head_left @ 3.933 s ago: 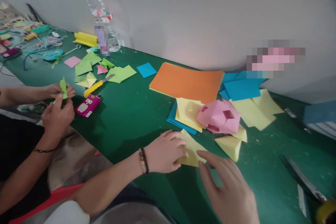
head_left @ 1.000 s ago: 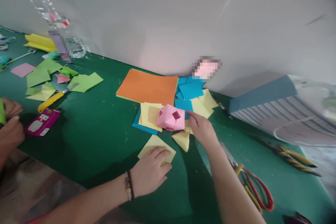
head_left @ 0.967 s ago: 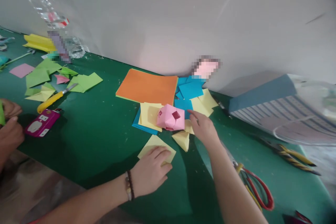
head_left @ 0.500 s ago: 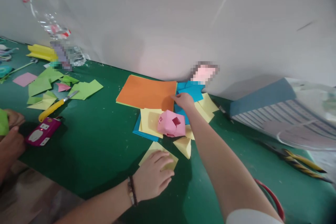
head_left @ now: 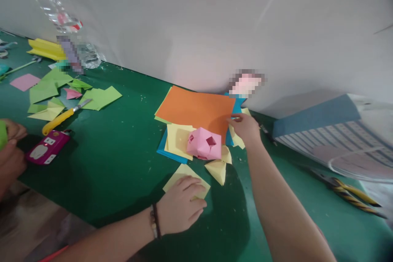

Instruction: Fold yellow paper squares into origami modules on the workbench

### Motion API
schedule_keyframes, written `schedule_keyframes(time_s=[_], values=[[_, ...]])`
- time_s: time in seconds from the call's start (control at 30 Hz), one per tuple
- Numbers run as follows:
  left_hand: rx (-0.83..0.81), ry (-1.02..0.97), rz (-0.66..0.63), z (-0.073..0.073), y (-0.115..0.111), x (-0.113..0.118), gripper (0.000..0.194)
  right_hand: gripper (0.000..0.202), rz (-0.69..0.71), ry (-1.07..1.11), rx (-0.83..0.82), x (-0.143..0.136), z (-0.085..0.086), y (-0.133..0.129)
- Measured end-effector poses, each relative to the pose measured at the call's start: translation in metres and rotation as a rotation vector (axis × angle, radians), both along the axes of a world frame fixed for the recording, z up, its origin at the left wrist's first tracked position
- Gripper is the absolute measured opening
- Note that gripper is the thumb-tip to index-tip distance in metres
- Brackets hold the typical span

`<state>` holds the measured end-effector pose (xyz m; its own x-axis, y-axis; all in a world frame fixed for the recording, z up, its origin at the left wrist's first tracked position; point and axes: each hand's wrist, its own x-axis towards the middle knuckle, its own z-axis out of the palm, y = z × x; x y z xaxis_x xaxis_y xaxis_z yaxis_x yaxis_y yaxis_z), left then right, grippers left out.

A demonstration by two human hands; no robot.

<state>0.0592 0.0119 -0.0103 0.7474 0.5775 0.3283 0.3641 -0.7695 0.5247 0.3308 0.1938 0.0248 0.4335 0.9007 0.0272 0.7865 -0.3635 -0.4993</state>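
My right hand pinches the right edge of an orange paper sheet, which covers part of some blue paper. Nearer to me, my left hand rests with loosely spread fingers on a pale yellow paper square. Between the hands sits a pink folded paper box with holes in its faces. It overlaps a pale yellow stack lying on blue sheets. A folded yellow paper piece is just in front of the box.
At left, another person's hands hold green paper beside a magenta device and a yellow craft knife, its blade out. Green scraps lie behind. A plastic bottle stands by the wall; pliers and a blue-white box are right.
My right hand has moved right, drawing the orange sheet along over the blue paper. The left hand has stayed on the yellow square. The view has shifted slightly.
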Motion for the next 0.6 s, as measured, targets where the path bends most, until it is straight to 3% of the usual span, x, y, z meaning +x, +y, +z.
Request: schedule_keyframes(time_s=[0.13, 0.37, 0.5, 0.6], values=[[0.011, -0.032, 0.016, -0.002, 0.000, -0.002, 0.015, 0.052, -0.017, -0.029, 0.083, -0.001, 0.007, -0.024], [0.025, -0.031, 0.029, 0.003, 0.001, -0.004, 0.015, 0.042, -0.033, -0.044, 0.255, -0.009, 0.023, -0.092], [0.031, -0.008, 0.048, 0.016, -0.003, -0.016, 0.015, 0.034, -0.044, -0.054, 0.130, -0.012, 0.021, -0.121], [0.002, 0.031, 0.076, 0.024, -0.012, -0.032, 0.016, 0.031, 0.033, -0.077, 0.050, -0.025, 0.023, -0.142]])
